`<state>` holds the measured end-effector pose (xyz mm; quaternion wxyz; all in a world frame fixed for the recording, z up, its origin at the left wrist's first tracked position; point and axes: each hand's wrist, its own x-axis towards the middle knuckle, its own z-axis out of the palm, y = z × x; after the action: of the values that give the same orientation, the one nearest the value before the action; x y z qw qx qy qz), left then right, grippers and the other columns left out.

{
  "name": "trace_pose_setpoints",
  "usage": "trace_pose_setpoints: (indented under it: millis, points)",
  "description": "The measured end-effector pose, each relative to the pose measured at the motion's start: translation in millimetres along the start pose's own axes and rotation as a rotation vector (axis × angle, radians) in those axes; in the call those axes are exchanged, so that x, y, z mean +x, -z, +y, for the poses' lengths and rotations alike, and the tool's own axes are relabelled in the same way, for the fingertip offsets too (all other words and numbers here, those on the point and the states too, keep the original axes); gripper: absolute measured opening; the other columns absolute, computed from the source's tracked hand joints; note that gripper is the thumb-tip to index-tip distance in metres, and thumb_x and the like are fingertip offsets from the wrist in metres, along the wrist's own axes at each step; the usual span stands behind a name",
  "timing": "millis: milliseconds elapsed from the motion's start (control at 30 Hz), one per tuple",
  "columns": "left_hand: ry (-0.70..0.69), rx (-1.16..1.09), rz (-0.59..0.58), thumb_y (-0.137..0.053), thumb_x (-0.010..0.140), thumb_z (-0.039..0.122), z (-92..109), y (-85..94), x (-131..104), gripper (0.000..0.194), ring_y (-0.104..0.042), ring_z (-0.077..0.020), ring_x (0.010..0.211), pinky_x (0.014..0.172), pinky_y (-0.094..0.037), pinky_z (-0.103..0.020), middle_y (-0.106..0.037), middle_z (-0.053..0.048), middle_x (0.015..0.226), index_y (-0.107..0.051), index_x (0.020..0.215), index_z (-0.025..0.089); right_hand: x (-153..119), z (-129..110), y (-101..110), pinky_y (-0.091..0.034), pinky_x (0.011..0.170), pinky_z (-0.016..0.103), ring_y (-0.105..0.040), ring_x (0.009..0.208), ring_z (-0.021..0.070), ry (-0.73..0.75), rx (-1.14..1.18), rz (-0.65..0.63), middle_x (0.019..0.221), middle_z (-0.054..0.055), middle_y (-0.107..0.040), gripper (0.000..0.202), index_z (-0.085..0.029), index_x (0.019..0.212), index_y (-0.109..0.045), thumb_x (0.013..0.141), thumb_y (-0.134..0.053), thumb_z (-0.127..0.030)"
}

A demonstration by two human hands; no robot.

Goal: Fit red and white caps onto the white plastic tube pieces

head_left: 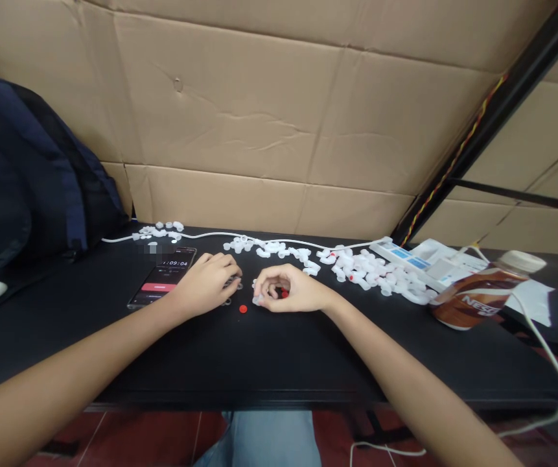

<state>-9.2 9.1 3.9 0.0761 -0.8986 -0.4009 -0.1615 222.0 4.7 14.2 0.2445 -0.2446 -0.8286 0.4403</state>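
My right hand (291, 288) is closed, thumb and index finger pinching a small translucent plastic piece (258, 300) just above the black table. Small red discs (285, 294) show behind its curled fingers. To its left, my left hand (210, 279) has its fingers bent down over a few small clear rings (227, 301); what its fingertips grip, if anything, is hidden. A single red disc (243, 309) lies flat on the table between the two hands, apart from both.
A phone (146, 296) showing a timer lies beside my left hand. White plastic pieces (366, 267) are heaped at the right, with more along a white cable (210, 234) at the back. A brown Nescafe bottle (477, 295), papers (434, 259) and a dark backpack (30, 162) flank the workspace.
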Motion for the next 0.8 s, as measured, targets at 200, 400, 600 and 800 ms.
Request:
trace_pose_setpoints:
  millis: [200,400,600,800]
  points:
    - [-0.027,-0.056,0.006,-0.049,0.093,0.026,4.8,3.2,0.2,0.018,-0.059,-0.0201,0.099,0.086,-0.035,-0.036,-0.064,-0.002,0.100,-0.065,0.097,0.019,-0.3,-1.6,-5.0,-0.040,0.061,0.026,-0.051,0.066,0.0104,0.030,-0.180,-0.103,0.077,0.000,-0.062,0.008,-0.018,0.076,-0.067,0.076,-0.071,-0.024]
    - [-0.141,-0.191,-0.043,-0.052,0.090,0.025,9.6,13.9,-0.9,0.015,-0.059,-0.0179,0.096,0.085,-0.037,-0.033,-0.064,-0.002,0.101,-0.065,0.096,0.021,-0.7,-3.2,-0.2,-0.040,0.060,0.026,-0.047,0.067,0.0107,0.090,-0.273,0.039,0.083,0.001,-0.057,0.019,-0.018,0.074,-0.064,0.076,-0.073,-0.034]
    - [-0.297,-0.344,-0.186,-0.059,0.084,0.024,9.3,23.5,-2.4,0.015,-0.061,-0.0163,0.090,0.089,-0.038,-0.032,-0.066,0.000,0.095,-0.064,0.098,0.022,-0.2,4.8,15.3,-0.035,0.057,0.026,-0.044,0.060,0.0102,0.118,-0.432,0.331,0.067,-0.002,-0.049,0.019,-0.018,0.068,-0.056,0.086,-0.059,-0.026]
    - [-0.329,-0.412,-0.225,-0.058,0.083,0.018,8.6,22.1,-3.3,0.014,-0.061,-0.0159,0.087,0.090,-0.040,-0.033,-0.068,0.001,0.093,-0.064,0.094,0.023,-1.0,11.1,19.1,-0.036,0.058,0.026,-0.047,0.061,0.0110,0.066,-0.473,0.330,0.066,-0.002,-0.051,0.019,-0.018,0.069,-0.056,0.086,-0.056,-0.027]
